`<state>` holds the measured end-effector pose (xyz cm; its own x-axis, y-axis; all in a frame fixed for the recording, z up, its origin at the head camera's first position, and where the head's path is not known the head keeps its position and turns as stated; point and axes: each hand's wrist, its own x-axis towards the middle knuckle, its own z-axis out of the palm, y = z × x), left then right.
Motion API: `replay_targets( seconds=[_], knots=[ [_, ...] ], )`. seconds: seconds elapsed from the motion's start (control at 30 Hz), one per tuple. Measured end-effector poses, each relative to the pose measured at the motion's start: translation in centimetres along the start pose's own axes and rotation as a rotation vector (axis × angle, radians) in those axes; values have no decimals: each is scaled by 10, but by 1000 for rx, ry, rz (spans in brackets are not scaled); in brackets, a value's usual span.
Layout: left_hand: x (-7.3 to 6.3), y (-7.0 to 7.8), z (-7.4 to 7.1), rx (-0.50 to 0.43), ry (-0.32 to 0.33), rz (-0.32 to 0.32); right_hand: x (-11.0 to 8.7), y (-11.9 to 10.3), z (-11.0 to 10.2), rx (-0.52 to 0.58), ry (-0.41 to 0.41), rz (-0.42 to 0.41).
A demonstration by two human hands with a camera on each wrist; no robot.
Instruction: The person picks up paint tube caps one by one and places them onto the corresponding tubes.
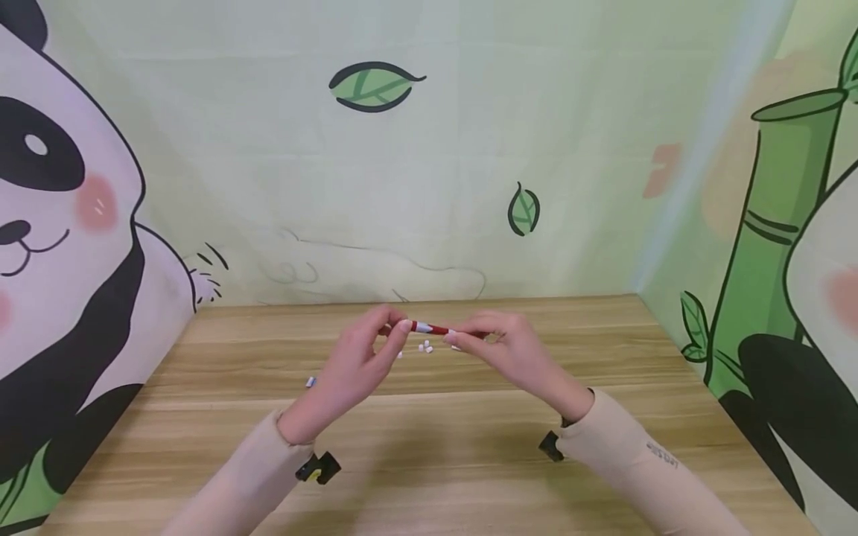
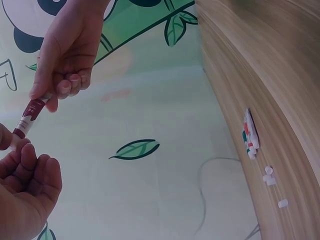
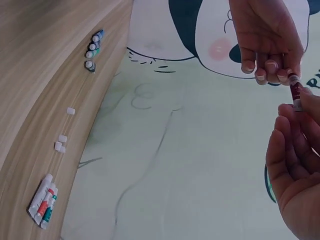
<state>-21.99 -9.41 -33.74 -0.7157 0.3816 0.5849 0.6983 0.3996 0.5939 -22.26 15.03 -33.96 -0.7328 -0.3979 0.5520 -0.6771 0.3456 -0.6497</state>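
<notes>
Pale green backdrop point(image 1: 570, 112) with cartoon panda point(image 1: 80, 164), bamboo stalk point(image 1: 784, 193) and black-edged leaves point(image 1: 373, 87), behind a wood-grain tabletop point(image 1: 436, 461).

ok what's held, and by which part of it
A red tube, pinched near one end by the left hand, toward the other by the right hand.

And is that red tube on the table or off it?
Off: the red tube is held up between left hand and right hand; both wrist views show it against the wall, not the table.
</notes>
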Motion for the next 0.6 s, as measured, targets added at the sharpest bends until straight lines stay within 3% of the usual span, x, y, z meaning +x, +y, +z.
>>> replay_targets(
  seconds=[0.2,0.6],
  knots=[
    [3,-7,6,15,6,46,2,5,-2,126,17,212],
    [16,-26,21,78,45,37,7,20,-3,239,-75,366]
  ],
)
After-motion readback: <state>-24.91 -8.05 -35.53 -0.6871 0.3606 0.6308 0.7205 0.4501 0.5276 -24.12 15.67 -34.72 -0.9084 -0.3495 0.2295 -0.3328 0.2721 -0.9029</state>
